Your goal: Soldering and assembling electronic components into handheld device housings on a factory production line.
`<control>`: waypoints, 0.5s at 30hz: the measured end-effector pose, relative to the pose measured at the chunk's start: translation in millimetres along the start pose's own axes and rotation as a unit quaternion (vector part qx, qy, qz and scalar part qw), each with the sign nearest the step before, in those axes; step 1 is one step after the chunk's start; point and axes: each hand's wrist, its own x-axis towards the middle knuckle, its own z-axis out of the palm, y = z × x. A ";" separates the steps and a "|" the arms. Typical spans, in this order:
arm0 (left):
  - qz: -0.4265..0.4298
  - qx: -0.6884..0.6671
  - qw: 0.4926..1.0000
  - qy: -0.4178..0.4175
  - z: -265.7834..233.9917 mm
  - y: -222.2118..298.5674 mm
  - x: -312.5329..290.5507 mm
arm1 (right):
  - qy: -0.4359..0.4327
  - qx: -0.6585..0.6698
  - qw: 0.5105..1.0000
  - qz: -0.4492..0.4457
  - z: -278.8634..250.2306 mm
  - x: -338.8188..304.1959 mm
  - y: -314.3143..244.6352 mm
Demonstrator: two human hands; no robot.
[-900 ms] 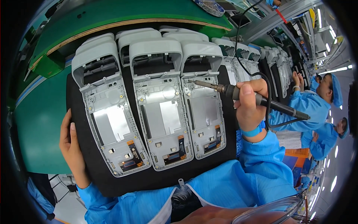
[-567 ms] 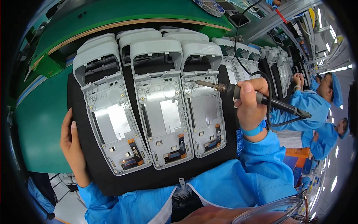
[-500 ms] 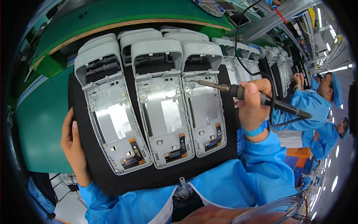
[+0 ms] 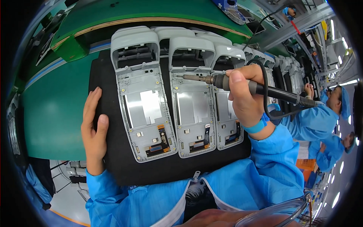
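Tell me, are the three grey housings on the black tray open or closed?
Open: all three grey housings lie without covers on the black tray, showing inner metal plates.

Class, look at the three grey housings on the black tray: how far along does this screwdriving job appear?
Done: cannot tell; no fastened screws are clear. In hand: the right hand holds the electric screwdriver, tip over the middle housing; the left hand steadies the black tray. Left: cannot be judged.

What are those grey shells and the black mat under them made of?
The grey shells look like moulded matte plastic, with shiny metal-looking plates inside that catch the light. The black mat looks like soft foam or rubber: dull, with rounded edges and no shine, though I can't be sure which.
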 end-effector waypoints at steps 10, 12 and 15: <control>-0.038 -0.029 0.999 0.019 -0.3 1.3 -0.8 | 0.026 -0.063 0.998 -0.014 6.0 0.1 5.7; -0.039 -0.027 0.999 0.020 -1.7 2.5 -2.1 | 0.024 -0.065 0.998 -0.010 6.9 -0.6 3.5; -0.039 -0.029 0.999 0.017 1.4 0.6 0.1 | 0.025 -0.061 0.998 -0.010 7.0 0.0 6.1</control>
